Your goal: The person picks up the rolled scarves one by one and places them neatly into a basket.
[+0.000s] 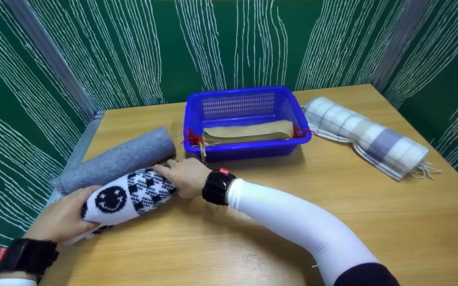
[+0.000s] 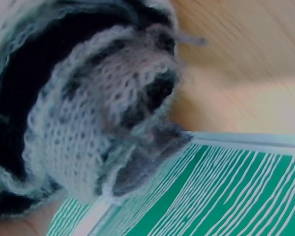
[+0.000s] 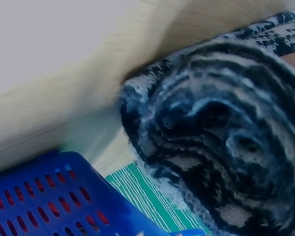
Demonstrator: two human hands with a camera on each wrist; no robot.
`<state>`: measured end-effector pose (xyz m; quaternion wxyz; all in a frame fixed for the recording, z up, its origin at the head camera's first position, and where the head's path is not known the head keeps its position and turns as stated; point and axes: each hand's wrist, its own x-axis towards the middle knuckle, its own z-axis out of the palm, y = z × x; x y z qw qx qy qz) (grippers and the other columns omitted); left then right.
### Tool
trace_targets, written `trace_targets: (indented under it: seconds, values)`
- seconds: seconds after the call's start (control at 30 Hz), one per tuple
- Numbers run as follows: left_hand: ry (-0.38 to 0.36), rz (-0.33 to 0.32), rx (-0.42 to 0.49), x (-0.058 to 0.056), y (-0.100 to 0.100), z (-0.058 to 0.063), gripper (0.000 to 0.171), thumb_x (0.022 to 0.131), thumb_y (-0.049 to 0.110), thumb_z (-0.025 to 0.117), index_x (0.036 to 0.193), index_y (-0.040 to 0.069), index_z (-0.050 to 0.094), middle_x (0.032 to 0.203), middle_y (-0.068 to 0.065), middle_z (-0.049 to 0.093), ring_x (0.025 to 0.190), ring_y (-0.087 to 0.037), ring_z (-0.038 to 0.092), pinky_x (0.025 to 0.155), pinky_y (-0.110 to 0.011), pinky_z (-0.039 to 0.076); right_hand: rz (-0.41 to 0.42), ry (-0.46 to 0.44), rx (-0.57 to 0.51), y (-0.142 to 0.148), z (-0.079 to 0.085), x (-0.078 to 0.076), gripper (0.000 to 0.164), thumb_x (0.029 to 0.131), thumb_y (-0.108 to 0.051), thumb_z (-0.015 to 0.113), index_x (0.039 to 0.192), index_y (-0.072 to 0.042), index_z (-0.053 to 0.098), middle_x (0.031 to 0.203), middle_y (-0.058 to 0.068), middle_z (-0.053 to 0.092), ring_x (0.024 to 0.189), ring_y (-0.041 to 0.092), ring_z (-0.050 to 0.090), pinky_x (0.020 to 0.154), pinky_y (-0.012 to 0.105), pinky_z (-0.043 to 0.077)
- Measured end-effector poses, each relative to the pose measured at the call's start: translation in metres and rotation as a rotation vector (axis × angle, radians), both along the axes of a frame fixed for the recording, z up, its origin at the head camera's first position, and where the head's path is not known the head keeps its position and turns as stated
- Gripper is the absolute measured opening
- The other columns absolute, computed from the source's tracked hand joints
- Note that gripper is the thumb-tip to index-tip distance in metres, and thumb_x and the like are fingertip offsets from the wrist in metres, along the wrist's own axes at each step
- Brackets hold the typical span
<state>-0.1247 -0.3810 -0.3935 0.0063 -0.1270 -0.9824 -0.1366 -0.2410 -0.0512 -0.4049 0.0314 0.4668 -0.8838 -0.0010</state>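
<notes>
A rolled black-and-white knitted scarf (image 1: 111, 199) with a smiley face and a checked pattern lies aslant at the left of the table. Its left end is gripped by my left hand (image 1: 63, 214), thumb on the near side. My right hand (image 1: 187, 176) holds the other end, fingers over the top. Close up, the left wrist view has the knitted end (image 2: 73, 128) of the roll, and the right wrist view its spiral end (image 3: 221, 142). Right behind the scarf lies a grey felt-like roll (image 1: 121, 161).
A blue plastic basket (image 1: 245, 150) stands at the back middle, holding a tan rolled strip (image 1: 249, 132) with red ties. To its right lies a rolled plaid cloth (image 1: 366, 135) with fringe. Green walls (image 1: 229, 47) with white streaks enclose the wooden table (image 1: 229, 246).
</notes>
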Motion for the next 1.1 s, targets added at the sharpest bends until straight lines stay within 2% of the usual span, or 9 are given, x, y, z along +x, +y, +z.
trace_targets:
  seconds: [0.23, 0.47, 0.73, 1.0, 1.1]
  values:
    - [-0.051, 0.014, 0.006, -0.001, -0.001, 0.008, 0.085, 0.073, 0.024, 0.098, 0.149, 0.013, 0.061, 0.141, -0.021, 0.069, 0.128, -0.047, 0.065, 0.104, -0.076, 0.05, 0.003, 0.019, -0.013, 0.0, 0.004, 0.003, 0.095, 0.085, -0.021, 0.085, 0.168, -0.019, 0.038, 0.149, 0.016, 0.064, 0.123, 0.032, 0.072, 0.086, 0.044, 0.066]
    - [-0.05, 0.024, 0.01, -0.002, -0.003, 0.013, 0.086, 0.073, 0.026, 0.099, 0.15, 0.015, 0.061, 0.143, -0.023, 0.068, 0.129, -0.049, 0.065, 0.102, -0.078, 0.05, 0.02, 0.051, -0.036, 0.001, 0.01, 0.006, 0.092, 0.086, -0.022, 0.085, 0.166, -0.017, 0.041, 0.145, 0.016, 0.066, 0.12, 0.032, 0.073, 0.086, 0.044, 0.066]
    - [-0.054, 0.008, 0.012, -0.003, -0.002, 0.018, 0.086, 0.073, 0.025, 0.099, 0.15, 0.014, 0.061, 0.142, -0.023, 0.069, 0.128, -0.05, 0.065, 0.102, -0.078, 0.05, 0.015, 0.032, -0.025, 0.002, 0.016, 0.008, 0.092, 0.087, -0.023, 0.084, 0.167, -0.018, 0.04, 0.146, 0.015, 0.066, 0.122, 0.032, 0.072, 0.089, 0.045, 0.066]
    - [-0.032, 0.005, -0.027, -0.001, -0.002, 0.027, 0.085, 0.075, 0.024, 0.097, 0.149, 0.011, 0.06, 0.139, -0.025, 0.069, 0.125, -0.05, 0.066, 0.1, -0.076, 0.052, 0.041, 0.074, -0.032, 0.003, 0.023, 0.01, 0.086, 0.085, -0.019, 0.083, 0.16, -0.015, 0.043, 0.133, 0.013, 0.07, 0.106, 0.028, 0.075, 0.075, 0.042, 0.066]
    - [-0.03, 0.011, -0.035, -0.001, -0.003, 0.03, 0.084, 0.076, 0.026, 0.097, 0.149, 0.012, 0.06, 0.14, -0.024, 0.069, 0.126, -0.049, 0.066, 0.101, -0.076, 0.051, 0.047, 0.08, -0.035, 0.003, 0.025, 0.01, 0.086, 0.085, -0.02, 0.083, 0.161, -0.015, 0.043, 0.134, 0.013, 0.07, 0.107, 0.028, 0.074, 0.075, 0.042, 0.066]
